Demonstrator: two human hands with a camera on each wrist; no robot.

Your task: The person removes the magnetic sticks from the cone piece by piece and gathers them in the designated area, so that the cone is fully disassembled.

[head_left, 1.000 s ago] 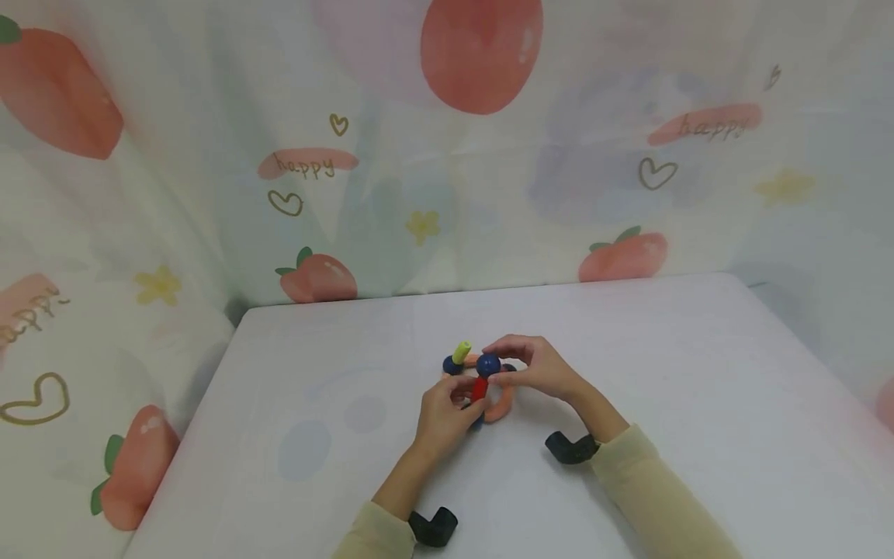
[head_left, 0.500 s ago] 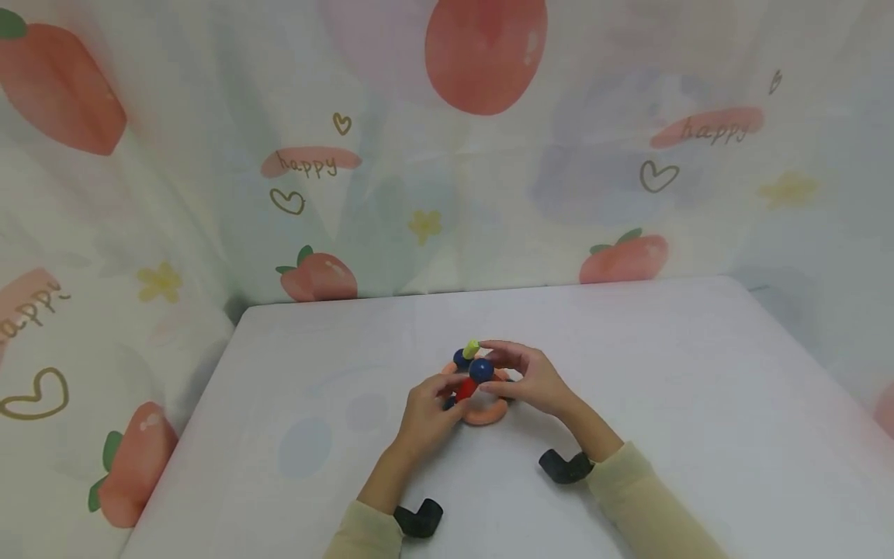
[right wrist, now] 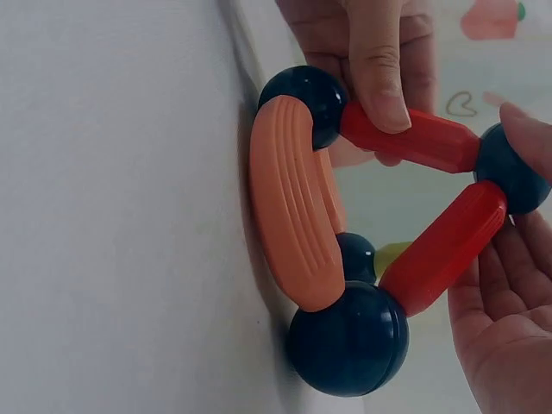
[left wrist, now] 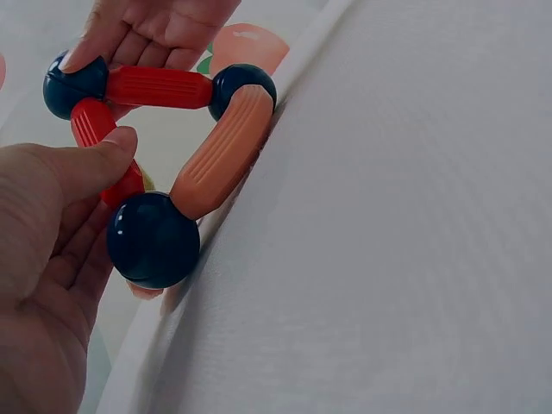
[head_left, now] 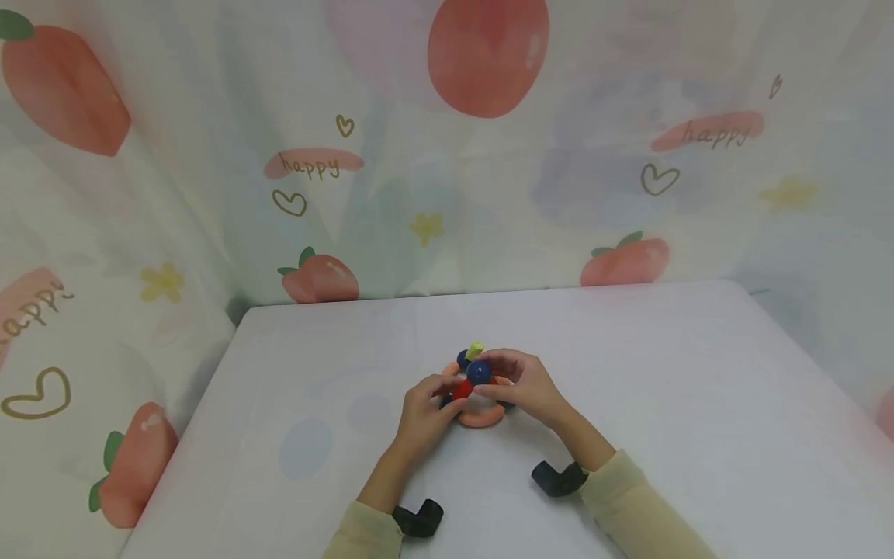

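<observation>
Ribbed red rods (right wrist: pixel 417 138), glossy navy balls (right wrist: pixel 348 340) — pinched by hands (head_left: pixel 426 410)

Open table all round, crowded only at the middle

The toy frame (head_left: pixel 477 388) and both hands (head_left: pixel 426 411) (head_left: pixel 525 382) fill the centre of the table (head_left: pixel 663 404); bare surface runs toward 9, 12 and 3 o'clock. At 6 o'clock the forearms close the way, and the curtain (head_left: pixel 489 194) walls off 12 o'clock.

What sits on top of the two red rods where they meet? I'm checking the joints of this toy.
A dark blue ball caps the two red rods, with the right hand touching it. The contact between ball and rods is hidden, partly by the fingers.
</observation>
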